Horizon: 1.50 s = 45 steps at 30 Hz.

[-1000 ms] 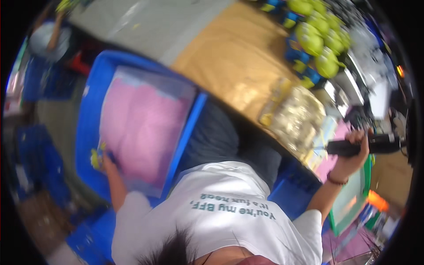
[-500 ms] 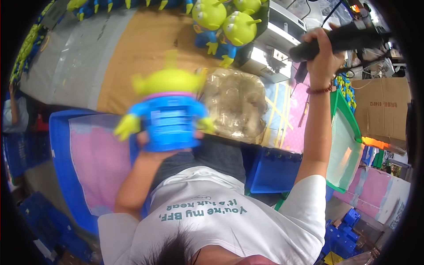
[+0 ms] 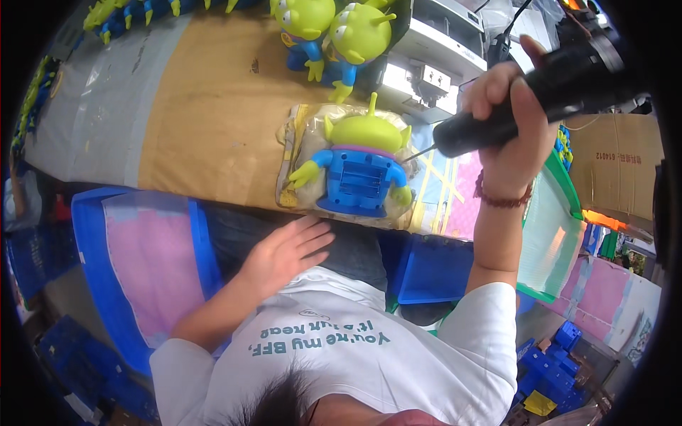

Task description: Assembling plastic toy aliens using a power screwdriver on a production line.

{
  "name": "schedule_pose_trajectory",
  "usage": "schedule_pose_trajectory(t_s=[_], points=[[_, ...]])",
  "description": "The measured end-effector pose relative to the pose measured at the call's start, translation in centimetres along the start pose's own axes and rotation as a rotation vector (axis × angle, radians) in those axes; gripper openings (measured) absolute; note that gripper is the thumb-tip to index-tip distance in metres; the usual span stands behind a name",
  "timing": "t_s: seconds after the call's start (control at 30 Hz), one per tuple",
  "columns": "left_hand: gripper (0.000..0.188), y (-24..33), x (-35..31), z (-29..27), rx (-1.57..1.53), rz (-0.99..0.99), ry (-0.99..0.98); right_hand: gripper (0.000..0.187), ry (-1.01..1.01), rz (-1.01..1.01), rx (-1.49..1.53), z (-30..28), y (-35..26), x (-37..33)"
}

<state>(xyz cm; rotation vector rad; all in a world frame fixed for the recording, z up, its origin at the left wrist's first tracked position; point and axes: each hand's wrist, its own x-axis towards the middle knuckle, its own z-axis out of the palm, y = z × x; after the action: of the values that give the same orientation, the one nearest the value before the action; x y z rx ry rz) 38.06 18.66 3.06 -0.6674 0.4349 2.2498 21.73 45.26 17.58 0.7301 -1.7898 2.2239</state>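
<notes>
A toy alien figure [image 3: 364, 174], lime-green and blue, lies back side up in a clear plastic-covered holder [image 3: 312, 135] on the bench. An open compartment shows in its blue back. Just in front of the bench edge, my left hand [image 3: 291, 248] is empty, its fingers stretched out. My right hand [image 3: 513, 106] grips a black electric screwdriver [image 3: 490, 131]. Its thin bit points down and left, and the tip is close to the figure's right shoulder; whether it touches I cannot tell.
Two more alien figures [image 3: 359, 35] stand at the back, beside a white device [image 3: 426, 82]. Blue bins [image 3: 202, 241] lined with pink sit at my left, and another blue tray [image 3: 433, 273] is below the bench edge. A green-rimmed tray [image 3: 565, 192] and a cardboard box [image 3: 614, 160] stand at the right.
The alien figure has moved right from my left hand into the holder, and that hand has let go. My right hand has brought the electric screwdriver lower and nearer the figure.
</notes>
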Motion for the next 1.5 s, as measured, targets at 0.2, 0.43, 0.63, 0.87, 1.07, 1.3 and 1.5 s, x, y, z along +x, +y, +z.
schedule_pose_trajectory(t_s=[0.2, 0.43, 0.63, 0.87, 1.07, 1.3, 1.5], points=[[0.029, 5.5, -7.2, -7.4, 1.202, 0.981, 0.531, 0.062, -0.003, -0.09, 0.102, 1.7, 0.3, -1.6], [0.062, 5.9, -11.0, -24.2, 1.885, 0.97, 1.285, 0.065, -0.053, 0.015, -0.03, 2.7, 2.3, -4.1], [0.072, -2.2, -12.4, -39.1, 2.332, 0.155, 1.407, 0.064, -0.343, -0.214, 0.042, 1.4, 4.6, -4.4], [0.068, -3.7, -10.8, -41.1, 2.363, -0.075, 1.623, 0.069, -0.345, -0.22, 0.046, 0.9, 4.8, -4.7], [0.065, -5.0, -11.6, -41.6, 2.307, -0.072, 1.783, 0.065, -0.296, -0.2, 0.129, 1.2, 4.5, -5.1], [0.059, -2.4, -16.0, -31.2, 2.037, 0.24, 1.616, 0.054, -0.371, -0.141, 0.101, 1.4, 3.8, -4.2], [0.042, -0.1, -22.1, -27.6, 1.709, 0.852, 1.379, 0.047, 0.009, -0.057, 0.248, 1.1, -0.3, -0.1]])
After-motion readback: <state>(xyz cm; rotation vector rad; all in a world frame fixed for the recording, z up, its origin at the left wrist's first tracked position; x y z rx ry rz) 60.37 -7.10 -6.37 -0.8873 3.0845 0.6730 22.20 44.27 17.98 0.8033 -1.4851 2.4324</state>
